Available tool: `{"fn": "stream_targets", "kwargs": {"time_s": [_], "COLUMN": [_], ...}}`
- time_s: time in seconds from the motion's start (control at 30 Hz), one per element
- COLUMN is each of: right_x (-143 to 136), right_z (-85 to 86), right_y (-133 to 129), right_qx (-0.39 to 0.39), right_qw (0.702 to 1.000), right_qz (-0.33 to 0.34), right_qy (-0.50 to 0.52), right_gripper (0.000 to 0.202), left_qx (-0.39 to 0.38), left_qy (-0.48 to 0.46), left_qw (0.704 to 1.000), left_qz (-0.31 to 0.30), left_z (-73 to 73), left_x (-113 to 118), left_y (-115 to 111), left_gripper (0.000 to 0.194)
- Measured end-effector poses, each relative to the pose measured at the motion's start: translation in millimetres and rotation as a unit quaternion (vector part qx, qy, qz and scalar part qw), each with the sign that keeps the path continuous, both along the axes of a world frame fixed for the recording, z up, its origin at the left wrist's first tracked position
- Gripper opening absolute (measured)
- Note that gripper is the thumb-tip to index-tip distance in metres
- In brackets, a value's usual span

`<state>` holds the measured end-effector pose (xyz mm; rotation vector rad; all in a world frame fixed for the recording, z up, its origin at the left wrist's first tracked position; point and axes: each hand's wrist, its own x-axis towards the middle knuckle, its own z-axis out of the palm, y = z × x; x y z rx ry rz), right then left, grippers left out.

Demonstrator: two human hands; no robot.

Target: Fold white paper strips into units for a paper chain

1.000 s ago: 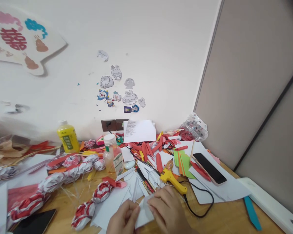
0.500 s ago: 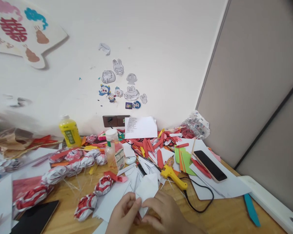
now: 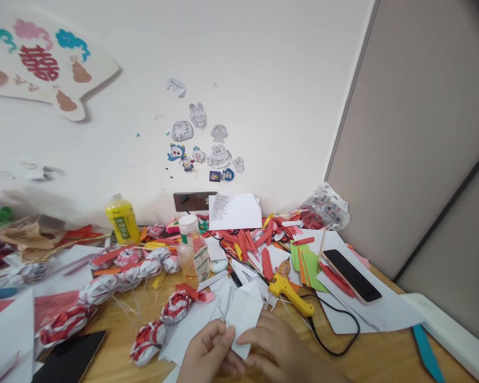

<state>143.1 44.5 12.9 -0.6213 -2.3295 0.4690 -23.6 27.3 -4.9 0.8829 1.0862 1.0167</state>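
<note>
Low in the middle of the head view, a folded piece of white paper [image 3: 245, 311] is held between my two hands. My left hand [image 3: 213, 348] pinches its left edge with thumb and fingers. From the other side, the bent fingers of my right hand [image 3: 273, 343] grip its lower right edge. Loose white paper sheets [image 3: 189, 330] lie just beyond and left of my hands. Two red-and-white folded paper pieces [image 3: 148, 340] rest left of them. A yellow hot glue gun [image 3: 291, 295] lies to the right of the paper, its black cord curling on the wooden table [image 3: 115, 361].
A clear jar [image 3: 192, 250] and a yellow bottle [image 3: 122, 219] stand toward the wall. A phone [image 3: 352, 276] lies on white sheets at right; a dark tablet-like slab [image 3: 69, 356] lies at left. Red paper scraps [image 3: 247, 244] pile along the back.
The camera view has shifted slightly, so the scene sits a little further right and lower. Both hands still hold the white paper, which looks slightly turned.
</note>
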Motion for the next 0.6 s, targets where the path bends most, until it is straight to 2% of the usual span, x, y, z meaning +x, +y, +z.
{"fn": "stream_targets", "kwargs": {"time_s": [0.13, 0.3, 0.4, 0.5, 0.6], "right_x": [2.4, 1.2, -1.1, -4.4, -8.0], "right_z": [6.1, -0.4, -6.9, -11.7, -16.2], "right_y": [-3.5, 1.3, 5.3, 6.1, 3.9], "right_qx": [-0.024, -0.024, -0.010, -0.007, -0.043], "right_qw": [0.999, 0.999, 1.000, 0.999, 0.994], "right_qz": [0.002, 0.012, -0.006, -0.019, -0.048], "right_qy": [-0.039, -0.038, -0.019, 0.037, 0.090], "right_gripper": [0.028, 0.037, 0.029, 0.012, 0.012], "left_qx": [-0.013, -0.006, -0.010, -0.001, 0.010], "left_qy": [-0.001, 0.021, 0.022, 0.018, 0.011], "left_qw": [1.000, 1.000, 1.000, 1.000, 1.000], "left_qz": [0.011, 0.017, 0.009, 0.002, -0.008], "left_z": [0.4, -4.0, -7.4, -9.6, -12.6], "left_x": [1.5, 3.3, 3.8, 4.9, 6.7], "left_y": [-0.4, 1.1, 1.3, 0.6, 0.6], "left_gripper": [0.040, 0.041, 0.043, 0.041, 0.040]}}
